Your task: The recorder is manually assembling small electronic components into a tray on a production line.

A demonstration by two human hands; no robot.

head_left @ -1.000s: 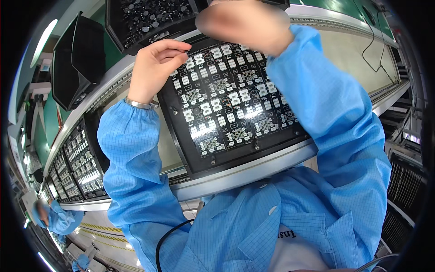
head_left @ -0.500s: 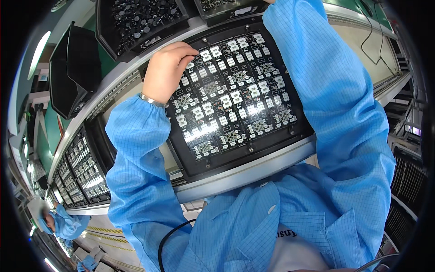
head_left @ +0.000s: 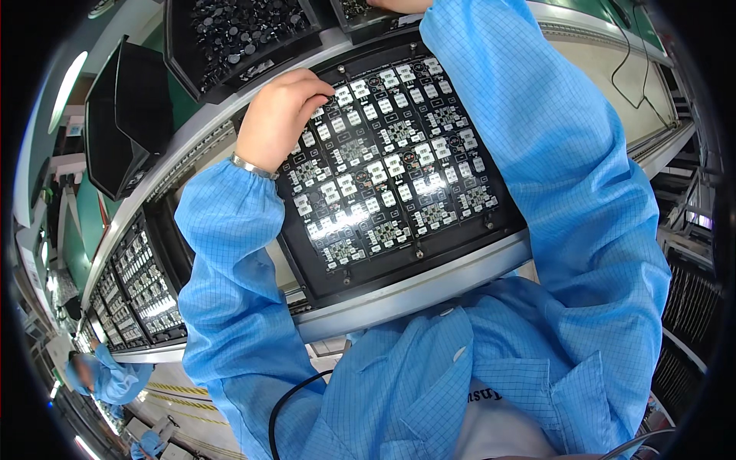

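Observation:
A panel of dark circuit boards [head_left: 399, 198] with rows of white connectors and small parts lies in a black tray [head_left: 383, 277] in front of me. My left hand [head_left: 277, 119], with a metal band at its wrist, reaches over the panel's far left corner. Its thumb and fingers are pinched together at the board; whatever is between them is too small to make out. My right hand [head_left: 404, 4] is at the top edge of the view, over a black bin of small parts [head_left: 356, 9]. Most of it is cut off, and its fingertips are hidden.
A black bin of round dark components [head_left: 238, 34] stands beyond the tray on the left. An open black box [head_left: 126, 119] is farther left. More board panels [head_left: 142, 276] sit along the metal rail [head_left: 429, 280]. A person in blue [head_left: 115, 376] works at the far left.
My right hand has moved left along the top edge, its sleeve shifting with it. The tray and panel appear slightly farther left. My left hand keeps its pinch at the same corner.

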